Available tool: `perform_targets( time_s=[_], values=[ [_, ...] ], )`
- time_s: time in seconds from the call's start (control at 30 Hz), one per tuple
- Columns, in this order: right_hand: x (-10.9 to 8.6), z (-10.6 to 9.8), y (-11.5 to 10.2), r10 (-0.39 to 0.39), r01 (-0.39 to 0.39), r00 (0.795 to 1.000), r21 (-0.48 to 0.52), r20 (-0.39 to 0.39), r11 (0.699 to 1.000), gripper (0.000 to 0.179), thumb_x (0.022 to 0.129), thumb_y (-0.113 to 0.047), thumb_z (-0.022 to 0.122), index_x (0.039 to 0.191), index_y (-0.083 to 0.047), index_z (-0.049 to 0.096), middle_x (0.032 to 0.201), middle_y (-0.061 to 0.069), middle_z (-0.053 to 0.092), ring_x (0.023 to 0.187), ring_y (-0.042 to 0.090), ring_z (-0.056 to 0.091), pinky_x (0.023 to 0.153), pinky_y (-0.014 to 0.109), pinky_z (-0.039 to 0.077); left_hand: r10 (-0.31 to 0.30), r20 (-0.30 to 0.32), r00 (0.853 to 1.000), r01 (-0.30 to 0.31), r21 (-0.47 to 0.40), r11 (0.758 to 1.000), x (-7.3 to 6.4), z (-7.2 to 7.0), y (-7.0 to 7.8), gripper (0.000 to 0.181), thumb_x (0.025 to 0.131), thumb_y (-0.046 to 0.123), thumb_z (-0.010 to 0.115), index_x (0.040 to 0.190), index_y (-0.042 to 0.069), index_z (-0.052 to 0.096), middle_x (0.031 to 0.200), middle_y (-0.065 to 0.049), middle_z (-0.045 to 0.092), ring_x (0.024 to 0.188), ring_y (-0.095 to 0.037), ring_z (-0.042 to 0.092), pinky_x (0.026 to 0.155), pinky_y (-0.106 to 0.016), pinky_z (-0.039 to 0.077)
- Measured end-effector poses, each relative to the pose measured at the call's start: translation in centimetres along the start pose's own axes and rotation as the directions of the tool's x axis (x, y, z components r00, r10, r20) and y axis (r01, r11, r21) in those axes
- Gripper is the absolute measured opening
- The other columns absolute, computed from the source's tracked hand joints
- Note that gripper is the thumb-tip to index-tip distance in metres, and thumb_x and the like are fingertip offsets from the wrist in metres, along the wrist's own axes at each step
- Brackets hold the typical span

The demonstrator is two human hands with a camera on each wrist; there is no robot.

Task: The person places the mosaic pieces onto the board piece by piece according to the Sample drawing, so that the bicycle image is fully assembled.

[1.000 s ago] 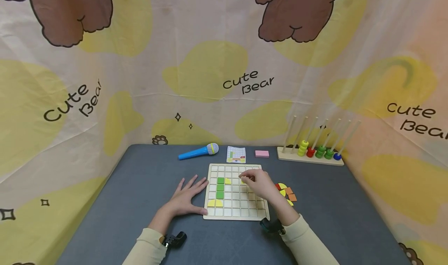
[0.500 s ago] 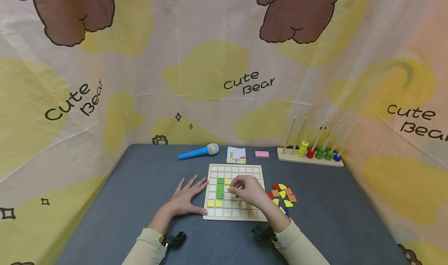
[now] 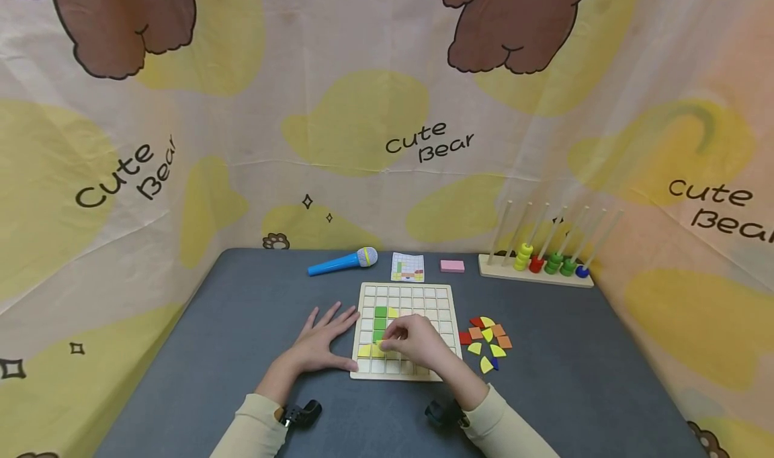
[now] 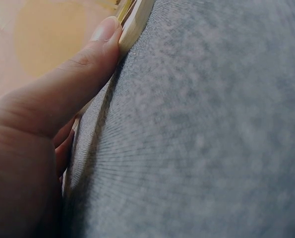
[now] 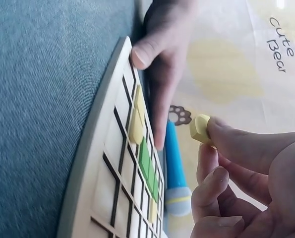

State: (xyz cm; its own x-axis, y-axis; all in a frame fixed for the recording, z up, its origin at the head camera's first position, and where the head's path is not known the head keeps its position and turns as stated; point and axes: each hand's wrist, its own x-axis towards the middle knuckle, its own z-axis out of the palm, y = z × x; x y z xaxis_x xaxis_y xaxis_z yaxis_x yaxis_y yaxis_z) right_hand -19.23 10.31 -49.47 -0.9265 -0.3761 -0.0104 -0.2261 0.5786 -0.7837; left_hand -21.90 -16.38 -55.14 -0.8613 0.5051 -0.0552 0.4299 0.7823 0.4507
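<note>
A wooden grid board (image 3: 406, 378) lies on the table between the hands. My left hand (image 3: 322, 345) rests with spread fingers along its left edge, the thumb at the near corner; in the left wrist view the thumb (image 4: 83, 67) presses against the board's rim. My right hand (image 3: 418, 341) is over the board, pinching a small yellow tile with a rounded side (image 5: 200, 129) between thumb and fingertips. On the grid, green square tiles (image 3: 380, 324) form a column. Two yellow tiles (image 3: 365, 351) lie near the lower left, and another yellow tile (image 3: 393, 313) is right of the top green one.
Loose red, orange, yellow and blue tiles (image 3: 488, 335) are scattered right of the board. Behind it lie a blue toy microphone (image 3: 334, 264), a pattern card (image 3: 408, 268) and a pink block (image 3: 452, 266). A bead-peg counting stand (image 3: 535, 270) is at the back right.
My right hand has moved left and nearer over the board, carrying the yellow tile, uncovering more loose tiles on the right. My left hand has stayed in place.
</note>
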Motion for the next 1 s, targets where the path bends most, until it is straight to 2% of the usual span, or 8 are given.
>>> perform_targets(
  time_s=[0.5, 0.73, 1.0],
  values=[
    [0.4, 2.5, -0.3, -0.018, 0.02, 0.998, -0.024, 0.052, 1.0, 0.01, 0.085, -0.02, 0.083, 0.078, -0.019, 0.075, 0.067, -0.011, 0.063, 0.061, 0.004, 0.054, 0.055, 0.02, 0.044, -0.008, 0.003, 1.0, 0.008, 0.007, 1.0, 0.0, -0.1, 0.1, 0.11, 0.071, 0.081, 0.069, 0.161, 0.03, 0.029, 0.168, 0.008, 0.024, 0.158, -0.029, 0.008, 0.122, -0.064, -0.005],
    [0.5, 3.5, -0.9, -0.024, 0.026, 0.999, -0.104, 0.027, 0.994, 0.013, 0.085, -0.021, 0.083, 0.075, -0.021, 0.074, 0.065, -0.014, 0.062, 0.058, 0.002, 0.053, 0.053, 0.021, 0.043, -0.002, 0.005, 1.0, 0.002, 0.002, 1.0, 0.0, 0.0, -0.1, 0.111, 0.071, 0.081, 0.069, 0.161, 0.029, 0.029, 0.168, 0.007, 0.023, 0.158, -0.031, 0.007, 0.122, -0.064, -0.005],
    [0.5, 5.0, -1.3, -0.057, 0.051, 0.998, -0.238, -0.017, 0.97, 0.015, 0.082, -0.021, 0.084, 0.072, -0.02, 0.073, 0.059, -0.016, 0.058, 0.052, 0.0, 0.049, 0.048, 0.02, 0.04, 0.005, 0.004, 1.0, -0.005, 0.0, 1.0, 0.0, -0.1, 0.0, 0.111, 0.071, 0.08, 0.07, 0.161, 0.029, 0.029, 0.168, 0.006, 0.024, 0.158, -0.031, 0.008, 0.122, -0.064, -0.005]
  ],
)
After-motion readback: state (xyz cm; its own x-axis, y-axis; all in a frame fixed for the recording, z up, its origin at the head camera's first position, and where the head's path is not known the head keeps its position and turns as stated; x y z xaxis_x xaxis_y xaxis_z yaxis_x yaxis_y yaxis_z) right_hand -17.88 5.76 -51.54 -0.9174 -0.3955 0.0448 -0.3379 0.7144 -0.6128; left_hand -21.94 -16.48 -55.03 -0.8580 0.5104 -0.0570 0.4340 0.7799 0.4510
